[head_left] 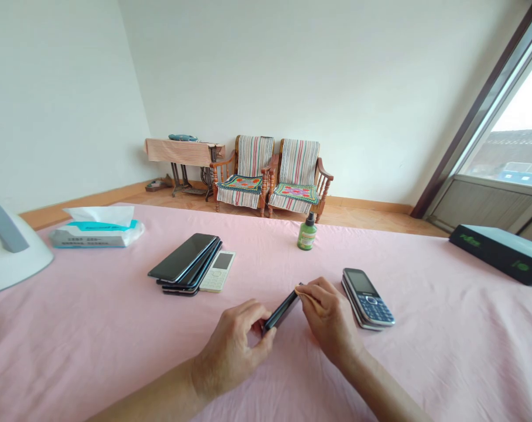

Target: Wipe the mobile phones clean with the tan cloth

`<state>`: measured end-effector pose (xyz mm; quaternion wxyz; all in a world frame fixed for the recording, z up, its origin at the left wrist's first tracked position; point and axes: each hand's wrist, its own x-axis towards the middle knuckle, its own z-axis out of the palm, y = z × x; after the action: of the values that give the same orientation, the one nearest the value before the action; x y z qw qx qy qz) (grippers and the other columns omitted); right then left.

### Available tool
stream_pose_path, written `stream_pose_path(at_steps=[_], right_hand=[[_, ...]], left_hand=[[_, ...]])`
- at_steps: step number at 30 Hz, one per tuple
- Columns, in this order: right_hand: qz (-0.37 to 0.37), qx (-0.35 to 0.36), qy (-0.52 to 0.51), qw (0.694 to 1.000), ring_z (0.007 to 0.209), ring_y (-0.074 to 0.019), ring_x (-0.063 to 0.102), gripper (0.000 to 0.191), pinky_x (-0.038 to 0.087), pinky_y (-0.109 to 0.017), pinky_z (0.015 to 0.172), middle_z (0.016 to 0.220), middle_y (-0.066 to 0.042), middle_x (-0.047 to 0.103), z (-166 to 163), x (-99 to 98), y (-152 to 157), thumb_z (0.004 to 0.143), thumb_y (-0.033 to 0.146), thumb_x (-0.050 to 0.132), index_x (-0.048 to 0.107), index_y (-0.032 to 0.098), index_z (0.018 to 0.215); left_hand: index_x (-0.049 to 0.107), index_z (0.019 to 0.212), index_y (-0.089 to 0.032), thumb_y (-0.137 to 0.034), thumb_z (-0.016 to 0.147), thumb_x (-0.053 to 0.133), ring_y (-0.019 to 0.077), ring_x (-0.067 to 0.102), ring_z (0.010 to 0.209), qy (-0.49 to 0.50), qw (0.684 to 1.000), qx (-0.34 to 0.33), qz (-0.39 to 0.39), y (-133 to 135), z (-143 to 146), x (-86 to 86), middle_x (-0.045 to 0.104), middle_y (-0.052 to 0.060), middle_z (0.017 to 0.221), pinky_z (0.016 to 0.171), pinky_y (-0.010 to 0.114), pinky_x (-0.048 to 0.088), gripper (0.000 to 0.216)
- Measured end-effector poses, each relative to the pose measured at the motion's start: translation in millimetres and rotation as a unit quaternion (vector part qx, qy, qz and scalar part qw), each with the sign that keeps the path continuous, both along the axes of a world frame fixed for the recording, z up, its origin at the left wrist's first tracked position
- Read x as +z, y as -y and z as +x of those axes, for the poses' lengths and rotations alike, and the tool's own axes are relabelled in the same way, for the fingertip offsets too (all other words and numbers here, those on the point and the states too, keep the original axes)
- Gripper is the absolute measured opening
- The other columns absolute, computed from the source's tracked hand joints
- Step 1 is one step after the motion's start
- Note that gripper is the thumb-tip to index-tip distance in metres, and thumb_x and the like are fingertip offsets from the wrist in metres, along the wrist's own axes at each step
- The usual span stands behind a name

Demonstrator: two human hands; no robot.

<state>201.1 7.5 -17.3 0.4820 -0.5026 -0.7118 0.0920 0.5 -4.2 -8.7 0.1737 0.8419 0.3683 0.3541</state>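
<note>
A dark mobile phone (284, 309) is tilted on its edge, low over the pink cloth. My left hand (235, 337) grips its near end between thumb and fingers. At the far end, my right hand (330, 313) is closed in a pinch on a small tan cloth (299, 291) pressed to the phone's edge; most of this cloth is hidden by the fingers. Just right of that hand lies a stack of keypad phones (368, 298), a dark blue one on top. Left of my hands are several stacked smartphones (184, 259) and a white keypad phone (217, 271).
A green spray bottle (307, 233) stands beyond my hands on the pink tablecloth (129, 340). A tissue pack (98, 230) and a white appliance (11, 252) are at the left, a black box (498, 255) at the right. Two wooden chairs (251, 184) stand past the table.
</note>
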Motion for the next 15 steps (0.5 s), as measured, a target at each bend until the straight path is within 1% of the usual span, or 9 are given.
stream_pose_path(at_steps=[2,7,9,11,15], right_hand=[[-0.007,0.004,-0.003,1.000,0.072,-0.0161,0.061,0.020,0.049,-0.026,0.066,0.080,-0.005,0.062,-1.1,0.0,0.9,0.087,0.019,0.050,0.070,0.020,0.089],[-0.006,-0.024,0.000,1.000,0.072,-0.0163,0.061,0.020,0.048,-0.027,0.067,0.080,-0.005,0.061,2.8,-0.1,-2.4,0.087,0.020,0.050,0.070,0.019,0.091],[-0.004,-0.019,0.001,1.000,0.071,-0.0162,0.060,0.021,0.048,-0.027,0.066,0.079,-0.004,0.060,1.6,1.1,0.2,0.088,0.021,0.050,0.070,0.019,0.090],[-0.007,-0.002,-0.005,1.000,0.070,-0.0159,0.060,0.021,0.048,-0.026,0.065,0.079,-0.004,0.060,-3.2,3.0,6.3,0.088,0.020,0.050,0.070,0.020,0.090],[-0.033,0.067,-0.022,0.997,0.070,-0.0148,0.058,0.020,0.047,-0.024,0.063,0.079,-0.004,0.058,-14.3,5.7,19.1,0.087,0.015,0.049,0.068,0.020,0.088]], left_hand=[[0.058,0.078,-0.018,-0.010,0.079,0.051,0.0142,0.057,0.066,-0.001,1.000,-0.001,0.000,0.3,0.4,0.2,0.058,0.000,0.070,0.063,0.023,0.045,0.011],[0.058,0.077,-0.018,-0.010,0.077,0.051,0.0139,0.056,0.064,0.000,1.000,0.007,0.012,0.5,0.4,1.2,0.057,0.000,0.068,0.061,0.023,0.044,0.010],[0.058,0.077,-0.018,-0.010,0.077,0.051,0.0136,0.056,0.063,0.001,1.000,0.005,0.015,0.3,0.2,1.3,0.057,-0.001,0.068,0.060,0.023,0.044,0.011],[0.058,0.076,-0.018,-0.010,0.077,0.051,0.0137,0.056,0.063,0.001,1.000,0.003,0.012,0.1,0.2,1.1,0.058,0.000,0.068,0.060,0.023,0.044,0.011],[0.060,0.076,-0.018,-0.010,0.076,0.052,0.0142,0.056,0.065,0.007,1.000,0.003,-0.003,-0.7,-0.1,-0.1,0.059,0.000,0.069,0.062,0.023,0.046,0.011]])
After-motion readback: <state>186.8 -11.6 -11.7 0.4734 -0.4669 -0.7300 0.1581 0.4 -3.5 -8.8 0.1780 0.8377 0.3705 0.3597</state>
